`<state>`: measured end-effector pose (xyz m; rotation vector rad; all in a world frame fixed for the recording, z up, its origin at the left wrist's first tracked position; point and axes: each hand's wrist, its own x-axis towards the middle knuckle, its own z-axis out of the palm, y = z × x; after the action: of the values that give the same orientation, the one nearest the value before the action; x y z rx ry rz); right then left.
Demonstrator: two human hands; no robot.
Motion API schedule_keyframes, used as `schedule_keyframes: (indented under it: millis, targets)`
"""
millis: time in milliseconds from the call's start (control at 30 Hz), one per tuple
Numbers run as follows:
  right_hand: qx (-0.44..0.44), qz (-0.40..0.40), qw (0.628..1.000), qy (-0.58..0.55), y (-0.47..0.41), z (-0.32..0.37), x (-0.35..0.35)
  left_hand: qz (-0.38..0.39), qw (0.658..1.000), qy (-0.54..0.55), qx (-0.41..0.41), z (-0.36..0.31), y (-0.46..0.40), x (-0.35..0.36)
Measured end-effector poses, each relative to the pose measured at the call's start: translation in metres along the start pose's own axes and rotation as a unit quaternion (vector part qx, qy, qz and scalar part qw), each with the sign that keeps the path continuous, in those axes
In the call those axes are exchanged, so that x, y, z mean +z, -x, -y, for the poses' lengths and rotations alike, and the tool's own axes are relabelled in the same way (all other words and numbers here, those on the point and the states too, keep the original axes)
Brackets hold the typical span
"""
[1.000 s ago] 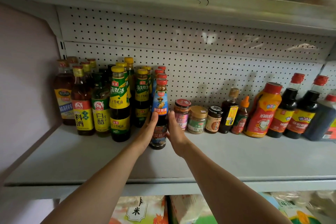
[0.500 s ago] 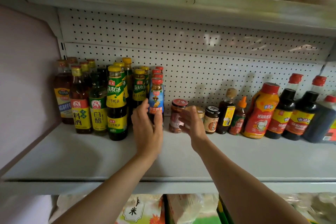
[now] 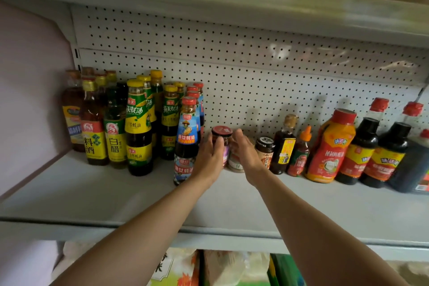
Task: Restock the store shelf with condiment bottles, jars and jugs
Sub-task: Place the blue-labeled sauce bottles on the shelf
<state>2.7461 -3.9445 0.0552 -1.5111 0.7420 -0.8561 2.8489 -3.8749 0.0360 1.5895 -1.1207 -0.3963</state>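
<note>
— Where are the hands?

— Both reach in over the front edge of the shelf point(image 3: 116, 195), toward the middle of the row along the back panel point(image 3: 255, 81). The left hand point(image 3: 209, 160) is at a red-lidded jar point(image 3: 221, 133), fingers straight and close together, laid against the jar's left side. I cannot tell whether the thumb wraps round it.

— And the right hand?

— The right hand point(image 3: 246, 154) is just right of that jar, fingers straight and slightly spread, in front of a pale jar point(image 3: 234, 162) that it mostly hides. Whether it touches either jar is not clear.

— What stands next to them?

— Just left of the left hand, a tall bottle with a blue label and red cap point(image 3: 186, 137), upright, nearer the front edge than its neighbours. Behind it are more red-capped bottles, and further toward the shelf's left end a cluster of dark bottles with yellow caps and green or yellow labels point(image 3: 138, 123), reaching back to the panel.

— To the right?

— A small jar with a black lid point(image 3: 264, 150) beside the right hand, then a slim dark bottle point(image 3: 284, 144), a little bottle with an orange nozzle point(image 3: 300, 151), an orange jug with a red cap point(image 3: 332, 146), and dark red-capped bottles point(image 3: 362, 146) running to the right end. All stand upright.

— Below?

— Packaged goods point(image 3: 181, 269) on the shelf underneath, blurred.
</note>
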Motion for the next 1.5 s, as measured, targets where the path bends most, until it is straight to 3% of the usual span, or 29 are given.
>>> schedule_keyframes:
  millis: [200,467,600,800,1033,1167,1233,1500]
  targets:
    - [0.003,0.015,1.0,0.017,-0.015,-0.006,-0.01,0.041,0.997,-0.019,-0.061,0.0,-0.023,0.003]
    - [0.011,0.057,0.998,0.026,-0.013,0.001,-0.018,0.063,0.996,-0.043,-0.047,0.009,-0.025,0.009]
    - [0.003,0.012,0.995,0.102,-0.007,0.009,-0.017,0.052,0.994,-0.097,-0.024,0.013,-0.03,0.01]
    - [-0.082,-0.014,0.947,0.309,-0.016,0.001,-0.026,0.056,0.99,-0.126,-0.023,0.007,-0.027,0.005]
    - [-0.069,-0.031,0.969,0.236,-0.02,-0.004,-0.031,0.028,0.98,-0.193,0.046,0.003,-0.038,0.009]
    - [-0.091,-0.156,0.964,0.195,-0.013,-0.01,-0.037,0.049,0.958,-0.267,0.093,-0.009,-0.048,0.013]
    - [-0.092,-0.18,0.954,0.223,-0.01,-0.016,-0.042,0.046,0.949,-0.301,0.087,-0.023,-0.053,0.012]
    - [-0.118,-0.136,0.928,0.327,-0.007,-0.029,-0.044,0.048,0.937,-0.336,0.083,-0.042,-0.069,0.0]
